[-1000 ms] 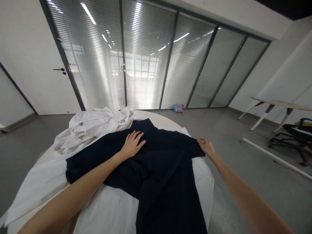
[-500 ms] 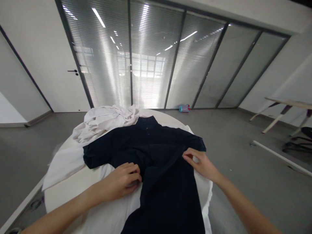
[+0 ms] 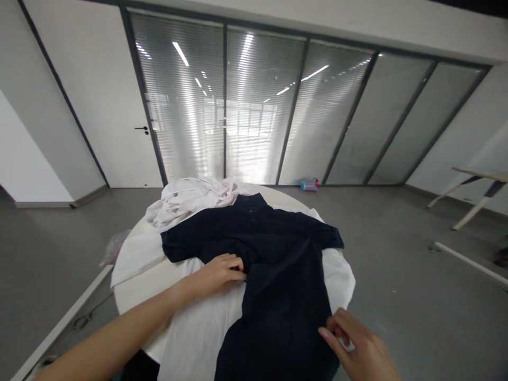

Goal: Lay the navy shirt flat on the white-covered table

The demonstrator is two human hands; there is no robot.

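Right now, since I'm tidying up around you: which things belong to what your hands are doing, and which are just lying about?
In use: navy short-sleeved shirt, left hand, right hand.

Lying about: crumpled white garment, white cloth under the shirt, blue-and-pink container on the floor, white pole on the floor, folding table.

Office room; glass partition (image 3: 257, 106) with blinds (image 3: 321, 116)

Round white table (image 3: 137, 302), navy short-sleeved shirt (image 3: 286, 270) spread on top, white sheet (image 3: 194, 338) beneath it, crumpled white garment (image 3: 186, 198) at the far side
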